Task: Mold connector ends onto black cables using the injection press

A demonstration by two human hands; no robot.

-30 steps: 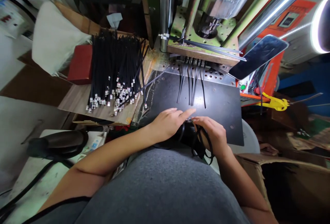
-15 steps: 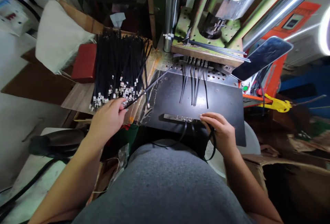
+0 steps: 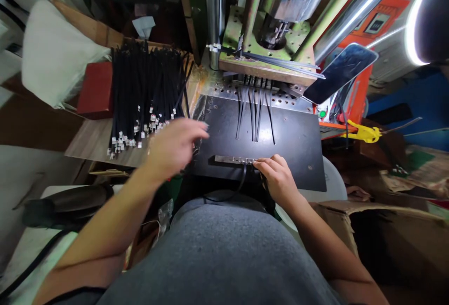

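My left hand (image 3: 173, 148) is smeared by motion over the table's left edge, beside a pile of black cables (image 3: 140, 87) with white connector ends. Its fingers point right, and whether anything is in them cannot be made out. A narrow metal bar fixture (image 3: 226, 159) with small slots lies near the front edge of the black plate (image 3: 294, 155). At the bar's right end my right hand (image 3: 277, 174) is closed, fingertips pinching a black cable that is mostly hidden beneath them. Another black cable (image 3: 242, 181) hangs from the bar toward my lap.
Behind the plate stands a press with a green platen (image 3: 231, 33) and steel columns; several thin cables (image 3: 257, 113) stick out from under it. A phone (image 3: 345, 73), a lit lamp (image 3: 416, 26) and yellow pliers (image 3: 365, 133) are at right. A red box (image 3: 94, 90) stands left.
My left hand has moved right, away from the cable it held by the pile. My right hand has shifted slightly left along the bar, and its cable loop is no longer visible. The view has shifted.
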